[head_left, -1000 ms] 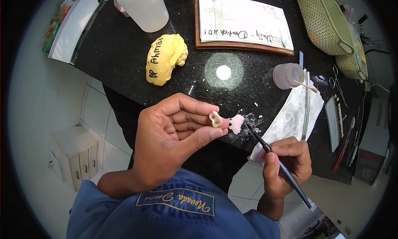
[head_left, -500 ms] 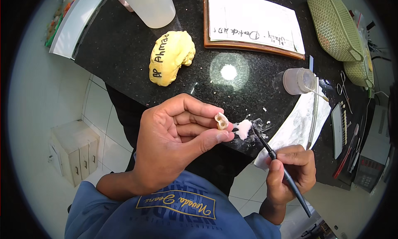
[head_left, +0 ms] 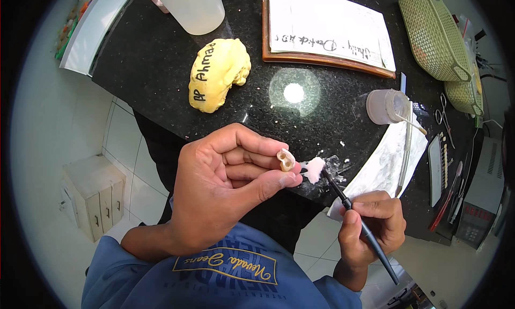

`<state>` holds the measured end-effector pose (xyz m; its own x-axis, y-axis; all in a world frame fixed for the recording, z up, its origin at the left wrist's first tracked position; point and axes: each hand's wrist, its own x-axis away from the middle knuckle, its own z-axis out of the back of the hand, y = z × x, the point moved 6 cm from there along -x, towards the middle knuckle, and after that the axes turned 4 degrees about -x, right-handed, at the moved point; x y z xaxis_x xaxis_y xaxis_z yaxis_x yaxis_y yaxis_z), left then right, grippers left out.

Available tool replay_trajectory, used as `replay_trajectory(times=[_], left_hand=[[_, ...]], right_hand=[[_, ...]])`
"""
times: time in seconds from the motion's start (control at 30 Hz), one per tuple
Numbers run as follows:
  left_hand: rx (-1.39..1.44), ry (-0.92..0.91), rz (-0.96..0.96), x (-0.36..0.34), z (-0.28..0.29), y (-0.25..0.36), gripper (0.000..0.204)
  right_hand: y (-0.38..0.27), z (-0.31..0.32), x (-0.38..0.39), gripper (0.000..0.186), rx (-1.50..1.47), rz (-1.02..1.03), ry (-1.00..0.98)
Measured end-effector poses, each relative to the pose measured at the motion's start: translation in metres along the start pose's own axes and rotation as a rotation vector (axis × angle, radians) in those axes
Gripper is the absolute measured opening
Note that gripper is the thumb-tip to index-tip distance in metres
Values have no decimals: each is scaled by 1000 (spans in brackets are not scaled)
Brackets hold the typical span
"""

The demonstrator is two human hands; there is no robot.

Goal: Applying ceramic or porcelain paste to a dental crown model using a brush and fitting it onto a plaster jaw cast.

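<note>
Between the thumb and fingertips of my left hand (head_left: 214,180) is a small tooth-coloured dental bridge (head_left: 286,159), its hollow underside facing up. My right hand (head_left: 375,223) grips a slim black-handled brush (head_left: 370,236) like a pen, slanting toward the counter. The brush's tip is at the right edge of a pale pink mound of paste (head_left: 315,169), just right of the bridge. Whether the tip touches the paste is too small to tell. White smears and crumbs surround the mound. Beyond my left hand rests a yellow dental cast (head_left: 220,76) with handwriting on it.
A glass jar (head_left: 383,106) stands by a white-dusted paper (head_left: 386,161) with a metal tool. A brown-edged board (head_left: 330,62) carries papers. Farther out are a translucent jug (head_left: 196,9), woven baskets (head_left: 432,35), scissors (head_left: 442,113) and a tooth-shade guide (head_left: 437,172). The black counter (head_left: 150,68) has a curved near edge.
The brush tip has shifted slightly left, closer to the pink paste. The bridge is turned a little in my left hand's fingers. My view has shifted slightly.
</note>
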<state>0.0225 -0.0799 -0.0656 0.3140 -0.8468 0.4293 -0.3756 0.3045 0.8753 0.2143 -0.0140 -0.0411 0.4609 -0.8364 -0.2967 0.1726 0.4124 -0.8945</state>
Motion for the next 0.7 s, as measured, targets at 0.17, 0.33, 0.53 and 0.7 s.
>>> replay_trajectory(times=[0.17,0.33,0.53,0.7], left_hand=[[-12,4,11,1,0,0,23],[31,-9,19,-1,0,-2,22],[5,-23,7,-1,2,-2,23],[5,-41,8,-1,2,-2,24]], right_hand=[[-6,-1,0,16,-46,98,-3],[-27,-6,9,17,-58,178,32],[-21,-21,3,25,-168,256,28],[-18,-26,1,27,-125,225,-44]])
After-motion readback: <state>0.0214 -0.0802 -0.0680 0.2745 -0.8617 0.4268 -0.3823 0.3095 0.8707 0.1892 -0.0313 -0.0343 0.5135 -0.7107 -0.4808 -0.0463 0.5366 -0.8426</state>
